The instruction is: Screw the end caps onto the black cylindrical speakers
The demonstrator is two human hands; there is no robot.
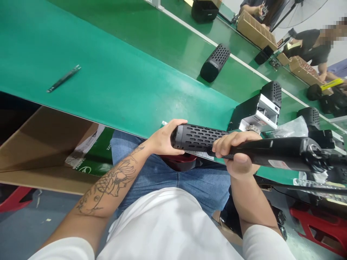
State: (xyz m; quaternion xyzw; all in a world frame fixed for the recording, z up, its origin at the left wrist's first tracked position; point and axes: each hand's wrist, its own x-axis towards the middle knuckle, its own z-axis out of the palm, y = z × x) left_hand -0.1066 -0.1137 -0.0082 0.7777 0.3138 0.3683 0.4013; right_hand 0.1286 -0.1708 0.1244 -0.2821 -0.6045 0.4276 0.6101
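At the near edge of the green bench (114,72), above the person's lap, a black perforated cylinder (197,138) was held lengthwise between both hands. The left hand (164,139) cupped its capped end, fingers curled over the top and thumb underneath, closed on the housing. The right hand (235,153) gripped the opposite end where the cylinder met a long black tool body (279,153), fingers wrapped over the top, thumb pressed below. The perforated middle section lay exposed between the two sets of fingers. A pair of tweezers (64,78) lay well apart on the bench to the left. A second perforated cylinder (215,62) rested on the far belt. A black-and-white fixture (257,112) stood just behind the right hand. Other workers sat at cardboard trays (255,30) at the far side.
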